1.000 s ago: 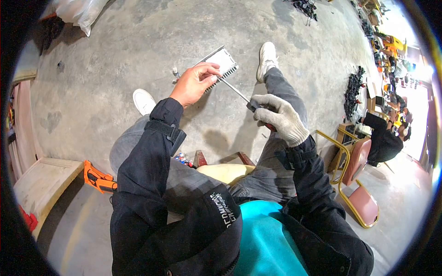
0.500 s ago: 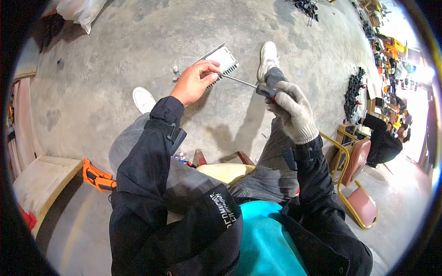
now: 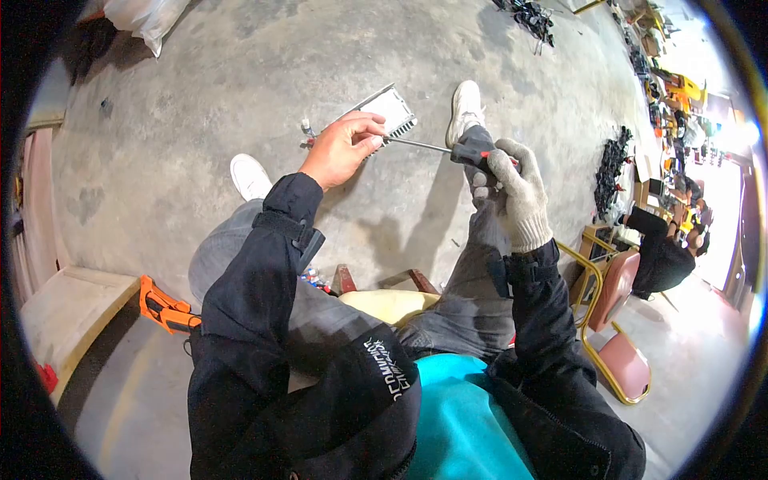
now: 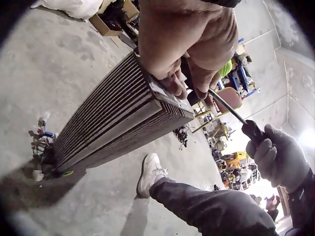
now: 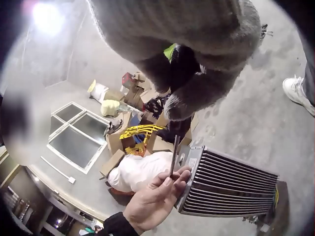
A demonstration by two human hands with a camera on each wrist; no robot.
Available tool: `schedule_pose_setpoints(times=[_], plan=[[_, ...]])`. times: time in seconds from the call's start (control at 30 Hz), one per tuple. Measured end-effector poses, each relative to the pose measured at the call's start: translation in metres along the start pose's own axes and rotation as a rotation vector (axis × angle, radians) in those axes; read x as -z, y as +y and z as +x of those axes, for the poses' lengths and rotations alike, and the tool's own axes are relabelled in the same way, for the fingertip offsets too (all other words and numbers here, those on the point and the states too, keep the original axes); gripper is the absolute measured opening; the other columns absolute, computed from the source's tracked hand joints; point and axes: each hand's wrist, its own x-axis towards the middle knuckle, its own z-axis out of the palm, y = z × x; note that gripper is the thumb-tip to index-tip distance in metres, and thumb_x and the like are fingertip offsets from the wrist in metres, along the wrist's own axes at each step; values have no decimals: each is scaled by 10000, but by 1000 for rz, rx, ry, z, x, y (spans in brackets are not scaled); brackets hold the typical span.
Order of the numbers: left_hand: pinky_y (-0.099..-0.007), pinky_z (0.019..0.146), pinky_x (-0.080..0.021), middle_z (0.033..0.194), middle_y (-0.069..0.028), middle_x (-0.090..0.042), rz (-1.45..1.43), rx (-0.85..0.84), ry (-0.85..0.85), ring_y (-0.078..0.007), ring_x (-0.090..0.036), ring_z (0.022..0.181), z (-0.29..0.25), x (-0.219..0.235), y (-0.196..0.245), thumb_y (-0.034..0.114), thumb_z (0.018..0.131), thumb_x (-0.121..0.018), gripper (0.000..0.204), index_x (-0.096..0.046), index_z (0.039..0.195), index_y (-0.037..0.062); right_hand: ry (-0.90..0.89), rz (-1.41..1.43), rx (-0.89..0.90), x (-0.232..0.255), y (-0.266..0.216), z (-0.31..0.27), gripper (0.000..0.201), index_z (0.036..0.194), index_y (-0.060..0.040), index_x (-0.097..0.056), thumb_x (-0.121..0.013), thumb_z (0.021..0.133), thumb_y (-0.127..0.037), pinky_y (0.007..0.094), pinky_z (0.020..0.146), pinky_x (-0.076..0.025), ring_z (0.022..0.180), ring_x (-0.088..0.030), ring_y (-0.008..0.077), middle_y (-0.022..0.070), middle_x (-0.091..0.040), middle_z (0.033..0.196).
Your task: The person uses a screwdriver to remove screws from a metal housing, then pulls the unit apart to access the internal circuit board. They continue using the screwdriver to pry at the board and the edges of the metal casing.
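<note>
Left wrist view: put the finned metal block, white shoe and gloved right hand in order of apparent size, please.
Largest to smallest:
finned metal block
gloved right hand
white shoe

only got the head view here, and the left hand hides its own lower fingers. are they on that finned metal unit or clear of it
Observer: They look to be on it. In both wrist views, lower fingertips of the left hand appear to rest against the near end of the finned unit, beside the screwdriver shaft.

Operator: ok and what's at its other end, i mostly see the near one

Observer: The left wrist view shows a cluster of small connectors and wires there, one of the connectors blue.
</note>
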Motion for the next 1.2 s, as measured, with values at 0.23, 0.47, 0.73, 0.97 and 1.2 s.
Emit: schedule_pose_setpoints(times=[0.23,0.47,0.73,0.97,1.2], plan=[[-312,952,-515,1292,-72,-603,-48,-13,19,-164,-634,1076,-1,-2,1,-6,943,-614,133,-701,1042,13,-34,22,22,2,5,1,485,1355,30,-452,-666,957,-146,260,589,-542,717,-674,150,150,-656,991],[-326,1029,-469,1331,-72,-583,-35,43,-34,-182,-595,1175,-2,-1,9,22,977,-578,161,-692,1091,16,-54,97,-15,7,12,6,453,1315,25,-469,-683,943,-121,257,603,-563,728,-689,161,149,-651,976],[-335,1055,-463,1309,-80,-610,-58,97,-13,-184,-599,1193,-3,-3,10,27,973,-600,250,-643,1219,4,-46,86,-20,6,13,5,434,1295,18,-478,-684,938,-118,262,588,-551,706,-684,157,138,-655,937],[-325,1076,-458,1306,-102,-618,-43,124,-10,-178,-597,1213,-2,-3,13,18,963,-618,337,-579,1296,-19,14,12,35,12,-9,-2,414,1280,15,-478,-668,935,-114,291,562,-537,665,-653,173,150,-657,892],[-323,1081,-454,1297,-102,-625,-30,132,-13,-178,-598,1220,-2,-3,12,12,965,-609,350,-572,1311,-18,87,-424,307,26,-50,1,418,1234,40,-544,-724,908,-151,284,715,-547,770,-671,147,122,-679,930]])
